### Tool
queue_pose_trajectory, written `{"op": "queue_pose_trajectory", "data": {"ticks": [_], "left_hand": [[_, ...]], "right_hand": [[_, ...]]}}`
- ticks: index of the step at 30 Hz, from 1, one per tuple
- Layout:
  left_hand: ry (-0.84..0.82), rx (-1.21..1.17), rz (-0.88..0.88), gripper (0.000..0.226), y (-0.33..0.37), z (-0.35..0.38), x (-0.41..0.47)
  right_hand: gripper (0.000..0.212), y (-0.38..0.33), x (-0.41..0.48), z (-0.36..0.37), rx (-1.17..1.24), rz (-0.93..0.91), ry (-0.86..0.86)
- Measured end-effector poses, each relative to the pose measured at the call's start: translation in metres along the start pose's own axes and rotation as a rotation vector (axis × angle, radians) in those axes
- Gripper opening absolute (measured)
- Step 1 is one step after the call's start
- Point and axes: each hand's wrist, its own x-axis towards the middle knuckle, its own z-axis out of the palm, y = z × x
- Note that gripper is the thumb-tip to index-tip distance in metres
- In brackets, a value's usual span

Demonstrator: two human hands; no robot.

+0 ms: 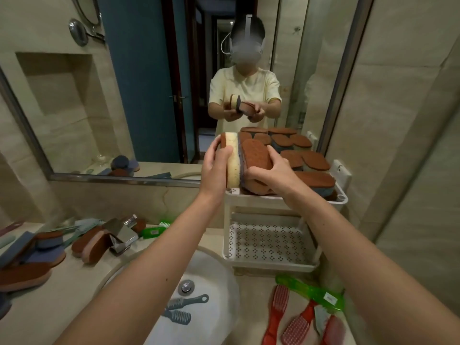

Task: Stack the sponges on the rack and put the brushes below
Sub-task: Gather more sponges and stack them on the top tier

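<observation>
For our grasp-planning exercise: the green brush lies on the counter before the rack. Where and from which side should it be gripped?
Pinch the green brush across its narrow width near the end closest to the sink, coming from above. It lies flat and long; that end is clear, while the other crowds the red brushes.

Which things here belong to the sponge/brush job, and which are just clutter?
Job: yellow sponge in left hand, brown sponge in right hand, rack, counter sponges, red brushes, green brushes, grey brushes.
Lying about: faucet, mirror, sink.
</observation>
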Motion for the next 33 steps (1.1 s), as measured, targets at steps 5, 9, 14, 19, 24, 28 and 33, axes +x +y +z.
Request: {"op": "queue_pose_trajectory", "data": {"ticks": [5, 9, 14, 19, 24, 28, 33], "left_hand": [[-0.109, 0.055, -0.029, 0.056, 0.009, 0.017, 0.029], [-0.195, 0.114, -0.09, 0.076, 0.006, 0.023, 0.055], [-0.244, 0.219, -0.092, 0.094, -0.006, 0.019, 0.082], [-0.088, 0.456, 0.035, 0.084, -0.029, 0.02, 0.1], [0.016, 0.692, 0.101, 0.08, -0.055, 0.021, 0.103], [0.041, 0.748, 0.127, 0.077, -0.066, 0.024, 0.106], [0.072, 0.786, 0.162, 0.067, -0.073, 0.024, 0.105]], "right_hand": [[0.082, -0.009, 0.02, -0.018, 0.129, -0.079, 0.116], [0.064, -0.012, 0.039, -0.024, 0.236, -0.113, 0.166], [0.073, -0.005, 0.065, -0.028, 0.129, -0.132, 0.1], [0.074, 0.014, 0.085, -0.027, -0.052, -0.129, 0.264], [0.078, 0.033, 0.096, -0.028, -0.259, -0.103, 0.324], [0.077, 0.044, 0.103, -0.026, -0.29, -0.119, 0.325], [0.073, 0.051, 0.106, -0.02, -0.341, -0.098, 0.333]]}}
